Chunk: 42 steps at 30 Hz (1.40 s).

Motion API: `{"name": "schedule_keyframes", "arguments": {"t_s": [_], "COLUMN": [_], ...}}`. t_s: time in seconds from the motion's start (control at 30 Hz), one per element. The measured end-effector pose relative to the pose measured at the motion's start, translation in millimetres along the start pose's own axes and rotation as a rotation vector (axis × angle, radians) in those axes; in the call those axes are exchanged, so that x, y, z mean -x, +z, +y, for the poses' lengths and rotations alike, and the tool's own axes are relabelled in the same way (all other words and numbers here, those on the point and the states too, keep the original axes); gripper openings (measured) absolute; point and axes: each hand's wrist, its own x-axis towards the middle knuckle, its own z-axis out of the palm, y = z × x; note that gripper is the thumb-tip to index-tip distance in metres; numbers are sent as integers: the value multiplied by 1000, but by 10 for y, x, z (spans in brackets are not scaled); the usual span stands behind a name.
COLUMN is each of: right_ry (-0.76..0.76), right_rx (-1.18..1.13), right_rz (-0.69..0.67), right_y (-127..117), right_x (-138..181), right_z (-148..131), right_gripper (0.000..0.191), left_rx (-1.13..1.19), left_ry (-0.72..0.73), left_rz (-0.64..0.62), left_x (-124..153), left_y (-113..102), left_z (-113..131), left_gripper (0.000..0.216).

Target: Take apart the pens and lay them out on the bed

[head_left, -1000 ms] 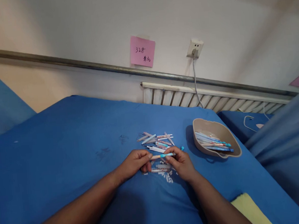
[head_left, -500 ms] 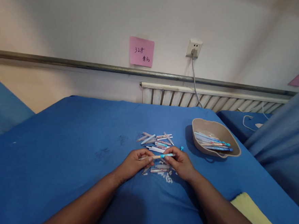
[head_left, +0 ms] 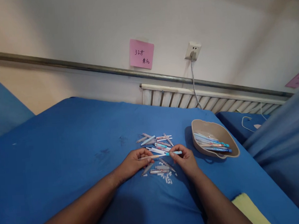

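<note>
A pen (head_left: 155, 156) is held across between both hands, over the blue surface (head_left: 88, 119), well in from its far edge. The left hand (head_left: 134, 163) pinches one end; the right hand (head_left: 186, 161) grips the light-blue end between thumb and fingers. Beneath and around lie loose pens (head_left: 148, 140) and small white pieces (head_left: 168, 179). Near the surface's right edge, toward the far right corner, stands a beige basket (head_left: 226, 134) holding more pens (head_left: 210, 142).

The blue sheet (head_left: 89, 130) bears 1 tan bin (head_left: 221, 134); left of the bin lie loose pens (head_left: 148, 140) and small white pieces (head_left: 167, 179).
</note>
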Motion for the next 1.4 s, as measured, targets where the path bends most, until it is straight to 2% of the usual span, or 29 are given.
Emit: {"name": "schedule_keyframes", "arguments": {"t_s": [0.3, 0.47, 0.6, 0.77, 0.9, 1.13, 1.4], "right_ry": [7, 27, 26, -53, -136, -239, -200], "right_rx": [-69, -21, 8, 78, 166, 281, 228], "right_rz": [54, 18, -51, -124, -134, -77, -36], "right_y": [-86, -16, 56, 135, 183, 174, 149], "right_x": [-33, -6, 29, 89, 127, 149, 155], "right_z": [33, -22, -8, 6, -49, -86, -62], "right_gripper": [26, 27, 29, 24, 17, 12, 10], "left_rx": [6, -30, -90, -139, -137, -131, -90], "left_ry": [-9, -9, 45, 99, 77, 28, 53], "left_rz": [37, 8, -31, -130, -110, -79, -122], "left_x": [-19, -6, 23, 83, 88, 67, 58], "left_y": [-21, 0, 42, 119, 157, 162, 150], "left_z": [-25, 1, 2, 41, 39, 28, 18], "left_gripper": [35, 33, 36, 37, 35, 30, 31]}}
